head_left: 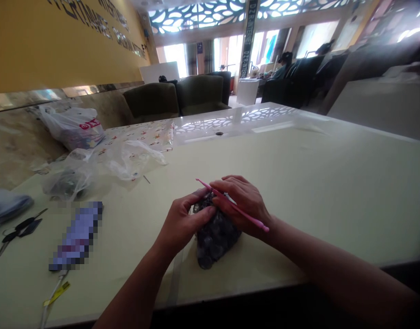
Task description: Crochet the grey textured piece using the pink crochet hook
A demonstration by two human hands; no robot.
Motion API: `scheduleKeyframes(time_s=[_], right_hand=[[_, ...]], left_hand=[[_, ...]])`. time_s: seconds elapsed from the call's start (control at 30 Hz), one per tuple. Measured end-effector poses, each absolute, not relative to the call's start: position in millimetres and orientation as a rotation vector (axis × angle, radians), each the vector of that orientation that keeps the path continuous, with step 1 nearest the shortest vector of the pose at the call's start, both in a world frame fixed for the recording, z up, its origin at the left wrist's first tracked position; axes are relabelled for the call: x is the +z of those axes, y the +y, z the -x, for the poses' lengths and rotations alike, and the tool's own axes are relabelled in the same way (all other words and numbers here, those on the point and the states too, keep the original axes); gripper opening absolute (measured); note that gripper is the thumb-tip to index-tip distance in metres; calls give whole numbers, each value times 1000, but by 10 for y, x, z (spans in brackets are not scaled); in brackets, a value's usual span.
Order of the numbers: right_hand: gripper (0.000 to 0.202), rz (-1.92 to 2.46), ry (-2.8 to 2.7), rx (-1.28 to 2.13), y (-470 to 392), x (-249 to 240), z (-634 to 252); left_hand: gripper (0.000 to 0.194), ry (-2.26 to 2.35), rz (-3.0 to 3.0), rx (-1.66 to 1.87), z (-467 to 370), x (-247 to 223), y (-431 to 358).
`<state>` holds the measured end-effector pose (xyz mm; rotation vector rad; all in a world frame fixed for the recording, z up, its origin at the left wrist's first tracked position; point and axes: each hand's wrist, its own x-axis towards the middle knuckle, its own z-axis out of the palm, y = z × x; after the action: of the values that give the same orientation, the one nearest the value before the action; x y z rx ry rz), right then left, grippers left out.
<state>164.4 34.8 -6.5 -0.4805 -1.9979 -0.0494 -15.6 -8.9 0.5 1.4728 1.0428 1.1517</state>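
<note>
A dark grey, bumpy piece of handwork (216,237), perhaps crocheted with sequins or beads, sits near the front of the table between my hands. My left hand (189,217) grips its upper left edge between thumb and fingers. In my right hand (242,201) a pink crochet hook (244,214) is held, its thin tip pointing up and left above the work. The fingers of that hand also rest against the right side of the piece, and they hide part of its top.
On the left lie a blurred-out phone (77,235) with a white cable (52,294), keys (21,230) and a clear plastic bag (69,180) with dark contents. A filled white bag (74,125) stands behind. Dark chairs (203,93) are beyond the table (319,196); a person (283,66) sits farther back.
</note>
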Motion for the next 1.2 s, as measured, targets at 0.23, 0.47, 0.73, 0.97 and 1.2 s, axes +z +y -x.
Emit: scheduleKeyframes(time_s=[0.23,0.47,0.73,0.97,1.2], right_hand=[[22,515,-2013,92,330,-116,-1632],[15,622,-1719,518,260,-22,-1672],[21,504,-1857,584,180,-22,-1636],[24,545,-1874,568,222,-63,-1671],[32,535,-1962,402,260,-73,-1705]], left_hand=[[38,1242,-1976,1318,55,-11,-131],[41,1676,-2158,1198,192,-66,9],[56,1275,-1201,1541,134,-19,-33],[68,835,-958,1329,132,36,-65],[73,791,-1187,1193,184,21,-130]])
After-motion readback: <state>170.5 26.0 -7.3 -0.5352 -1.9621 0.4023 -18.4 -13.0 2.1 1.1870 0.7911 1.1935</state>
